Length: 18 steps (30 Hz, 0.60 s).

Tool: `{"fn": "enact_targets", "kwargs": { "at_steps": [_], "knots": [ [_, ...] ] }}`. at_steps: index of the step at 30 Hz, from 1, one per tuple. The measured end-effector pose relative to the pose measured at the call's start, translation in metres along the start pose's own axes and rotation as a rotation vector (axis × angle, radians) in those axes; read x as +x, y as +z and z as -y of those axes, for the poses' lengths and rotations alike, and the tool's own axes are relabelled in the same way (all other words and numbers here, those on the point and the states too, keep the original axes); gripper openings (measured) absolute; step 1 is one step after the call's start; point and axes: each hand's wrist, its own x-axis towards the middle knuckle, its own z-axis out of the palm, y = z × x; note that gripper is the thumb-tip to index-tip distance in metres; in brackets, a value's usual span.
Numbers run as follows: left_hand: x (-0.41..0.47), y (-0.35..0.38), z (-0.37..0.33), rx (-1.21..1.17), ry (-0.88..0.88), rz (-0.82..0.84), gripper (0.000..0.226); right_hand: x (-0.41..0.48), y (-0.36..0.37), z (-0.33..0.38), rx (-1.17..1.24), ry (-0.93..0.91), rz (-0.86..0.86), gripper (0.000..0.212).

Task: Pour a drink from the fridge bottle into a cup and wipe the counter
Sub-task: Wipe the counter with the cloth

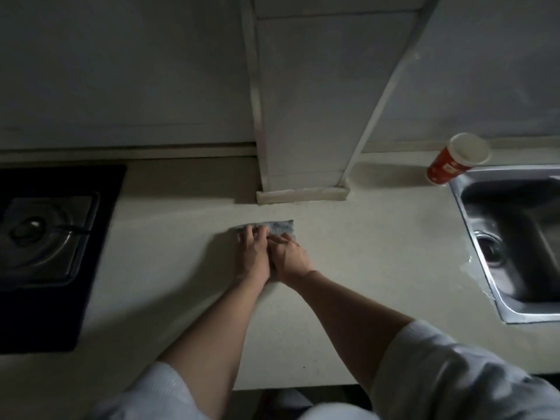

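Mid-frame on the pale counter [363, 253], your left hand [253, 253] presses spread fingers on the grey cloth [280, 226]; whether your right hand [290, 258] grips it, I cannot tell. The red cup [454, 161] stands upper right, beside the sink [472, 237].

A black gas hob [45, 237] sits far left, a steel sink [515, 172] far right.
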Motion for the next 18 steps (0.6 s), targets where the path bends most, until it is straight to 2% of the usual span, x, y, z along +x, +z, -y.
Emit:
{"fn": "enact_targets", "kwargs": {
  "at_steps": [5,11,15,18],
  "knots": [
    [-0.004,0.033,-0.064,-0.074,-0.026,0.049,0.037,-0.025,-0.024,-0.062,-0.017,0.034,-0.036,0.060],
    [-0.007,0.093,-0.170,-0.117,-0.034,0.101,0.035,-0.064,-0.070,-0.168,-0.019,0.087,-0.029,0.069],
    [-0.009,0.157,-0.260,-0.088,0.055,0.175,0.035,-0.108,-0.113,-0.257,-0.019,0.157,-0.102,0.066],
    [-0.021,0.206,-0.328,-0.038,0.147,0.175,0.025,-0.146,-0.142,-0.321,-0.027,0.206,-0.145,0.070]
  ]
}}
